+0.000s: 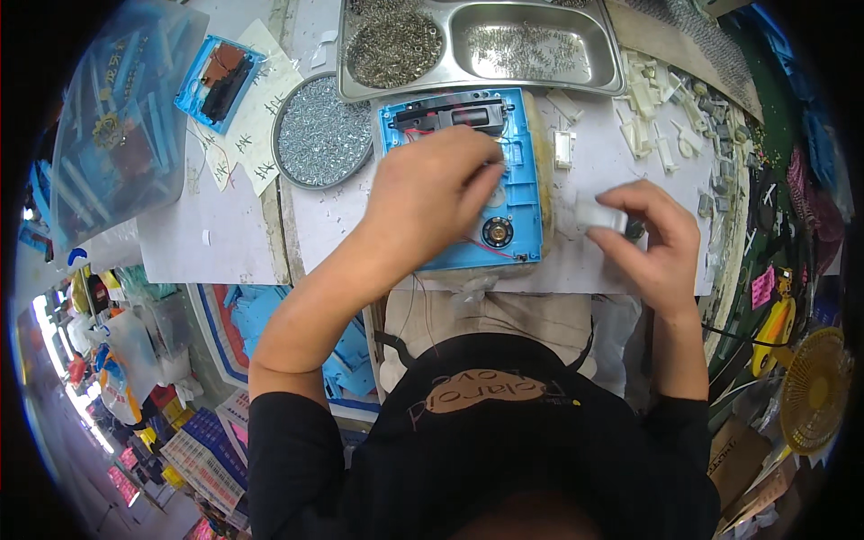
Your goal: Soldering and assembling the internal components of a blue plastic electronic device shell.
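Note:
A blue plastic housing (519,193) lies open on the white bench in front of me, with a black part at its far end, red wires and a small round speaker (497,231) near its front edge. My left hand (430,193) rests over the middle of the housing, its fingers bent down onto the inside; what the fingertips touch is hidden. To the right of the housing, my right hand (655,243) is closed around a small white plastic piece (598,214) just above the bench.
A steel compartment tray (612,63) with screws and springs stands behind the housing. A round dish (321,135) of small screws sits left of it. Loose white plastic parts (646,112) lie at the right. A second blue housing (219,83) and a clear bag lie at the left.

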Demonstrator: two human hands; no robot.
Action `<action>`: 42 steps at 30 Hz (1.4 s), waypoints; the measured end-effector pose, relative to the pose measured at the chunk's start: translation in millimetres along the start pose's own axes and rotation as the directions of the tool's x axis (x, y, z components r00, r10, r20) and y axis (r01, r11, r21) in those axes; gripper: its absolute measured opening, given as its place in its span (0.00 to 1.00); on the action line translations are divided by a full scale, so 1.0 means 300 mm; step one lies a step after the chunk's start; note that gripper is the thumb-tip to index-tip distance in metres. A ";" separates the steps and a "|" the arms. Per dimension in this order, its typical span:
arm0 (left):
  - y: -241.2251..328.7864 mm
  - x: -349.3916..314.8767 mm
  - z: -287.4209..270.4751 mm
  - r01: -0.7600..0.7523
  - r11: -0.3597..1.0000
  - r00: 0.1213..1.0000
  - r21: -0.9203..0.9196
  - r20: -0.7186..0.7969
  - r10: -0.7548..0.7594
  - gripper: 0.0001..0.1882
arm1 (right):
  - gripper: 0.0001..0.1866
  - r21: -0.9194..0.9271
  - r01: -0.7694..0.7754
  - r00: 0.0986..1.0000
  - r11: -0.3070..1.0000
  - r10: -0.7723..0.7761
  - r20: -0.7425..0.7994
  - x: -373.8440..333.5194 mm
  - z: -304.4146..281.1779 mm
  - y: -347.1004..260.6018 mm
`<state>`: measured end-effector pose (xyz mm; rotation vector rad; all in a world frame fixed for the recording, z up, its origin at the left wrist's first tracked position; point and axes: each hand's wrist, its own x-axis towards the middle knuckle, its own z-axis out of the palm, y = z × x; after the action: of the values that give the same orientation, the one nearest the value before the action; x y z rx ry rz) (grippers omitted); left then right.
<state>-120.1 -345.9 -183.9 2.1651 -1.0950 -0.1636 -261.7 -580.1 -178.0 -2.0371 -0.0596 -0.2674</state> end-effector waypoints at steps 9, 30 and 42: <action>-0.044 -0.092 0.007 0.080 0.932 0.981 -0.352 -0.139 -0.137 0.06 | 0.15 -0.366 0.330 0.942 0.870 -0.280 0.183 0.160 0.096 -0.040; -0.063 -0.084 0.024 -0.005 0.926 0.960 -0.378 -0.260 -0.101 0.04 | 0.12 -0.278 0.263 0.936 0.924 -0.174 0.307 0.201 0.186 0.025; -0.063 -0.139 -0.066 0.150 0.481 0.886 -0.864 -0.099 -0.453 0.07 | 0.16 -0.626 -0.549 0.833 0.553 0.299 -0.467 -0.069 -0.287 0.098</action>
<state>-126.3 -296.8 -188.8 1.3678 -0.2687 -0.4026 -291.1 -668.3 -170.1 -2.7045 0.9005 -0.3236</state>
